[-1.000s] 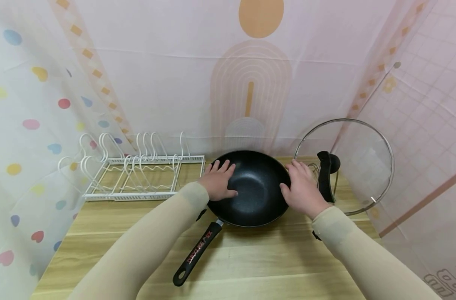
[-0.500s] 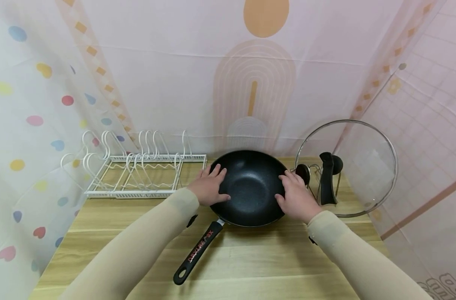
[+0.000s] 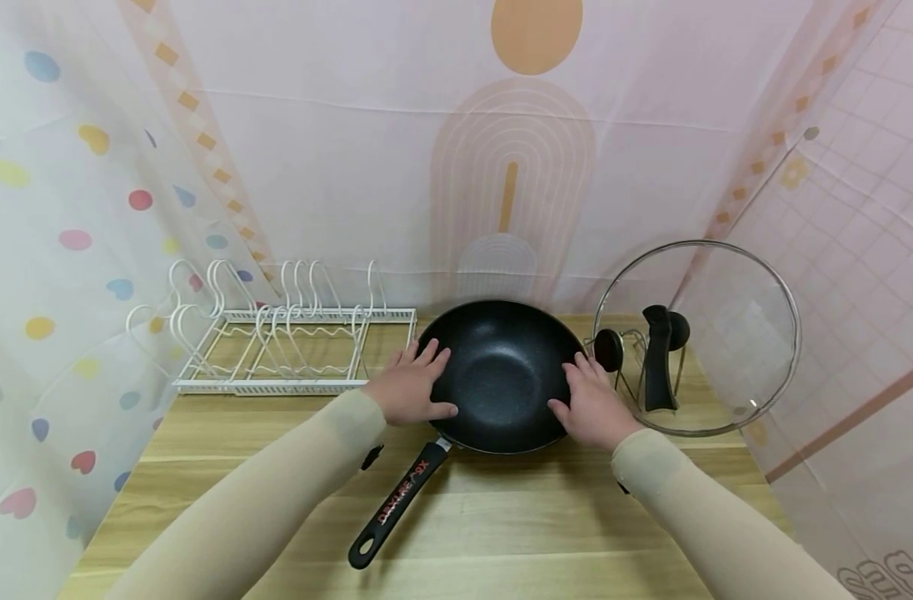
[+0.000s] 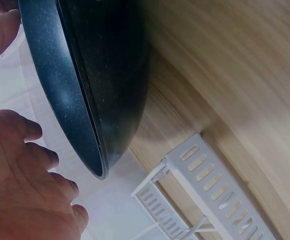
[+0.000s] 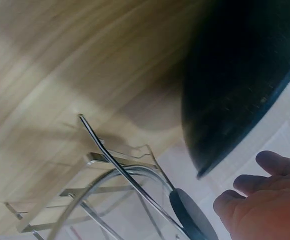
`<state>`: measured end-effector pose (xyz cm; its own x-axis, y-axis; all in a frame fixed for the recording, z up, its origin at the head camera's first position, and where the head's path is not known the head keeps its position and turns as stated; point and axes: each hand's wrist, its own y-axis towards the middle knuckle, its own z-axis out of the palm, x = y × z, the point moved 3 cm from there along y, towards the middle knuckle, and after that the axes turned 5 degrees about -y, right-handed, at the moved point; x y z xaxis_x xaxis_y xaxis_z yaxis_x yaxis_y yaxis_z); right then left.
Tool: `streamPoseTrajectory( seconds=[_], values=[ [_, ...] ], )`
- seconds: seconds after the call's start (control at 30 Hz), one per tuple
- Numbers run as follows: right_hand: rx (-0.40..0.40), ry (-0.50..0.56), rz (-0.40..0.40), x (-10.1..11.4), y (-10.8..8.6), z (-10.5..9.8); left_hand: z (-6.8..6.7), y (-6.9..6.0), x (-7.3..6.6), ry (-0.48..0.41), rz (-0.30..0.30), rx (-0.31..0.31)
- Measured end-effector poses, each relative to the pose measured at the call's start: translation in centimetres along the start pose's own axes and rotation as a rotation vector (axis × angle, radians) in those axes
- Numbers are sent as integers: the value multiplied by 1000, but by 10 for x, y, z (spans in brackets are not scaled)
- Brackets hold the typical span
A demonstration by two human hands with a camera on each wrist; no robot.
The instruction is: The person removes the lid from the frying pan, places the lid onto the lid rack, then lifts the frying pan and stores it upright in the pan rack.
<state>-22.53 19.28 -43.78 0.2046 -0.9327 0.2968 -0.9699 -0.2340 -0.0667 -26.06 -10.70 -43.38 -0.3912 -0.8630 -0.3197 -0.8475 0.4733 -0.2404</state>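
Note:
A black wok (image 3: 501, 375) rests on the table, its long black handle (image 3: 399, 504) pointing toward me and to the left. My left hand (image 3: 410, 390) hovers by the left rim with fingers spread. In the left wrist view, a gap separates those fingertips from the wok's edge (image 4: 92, 145). Over the opposite rim is my right hand (image 3: 595, 406), fingers extended and holding nothing. The right wrist view shows its fingers apart from the wok (image 5: 234, 95) too. To the right, a glass lid (image 3: 792, 342) with a black handle (image 3: 659, 362) stands upright in a metal wire stand (image 5: 75, 192).
A white dish rack (image 3: 299, 387) with several upright loops lies left of the wok, near the back. A dark round pad (image 3: 608, 350) sits on the metal stand beside my right hand. Patterned curtains (image 3: 351, 167) hang behind and at both sides. Wooden table surface (image 3: 516, 533) extends in front.
Both hands have drawn back slightly toward me, the left one also sliding left. More of the wok's inside and the dark round pad now show. The wok stays put.

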Motion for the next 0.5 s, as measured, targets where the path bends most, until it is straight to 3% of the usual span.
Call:
streamPoseTrajectory(
  seconds=[0.5],
  values=[
    [39,18,36,-9,0,14,12,-35,-8,22,31,50]
  ],
)
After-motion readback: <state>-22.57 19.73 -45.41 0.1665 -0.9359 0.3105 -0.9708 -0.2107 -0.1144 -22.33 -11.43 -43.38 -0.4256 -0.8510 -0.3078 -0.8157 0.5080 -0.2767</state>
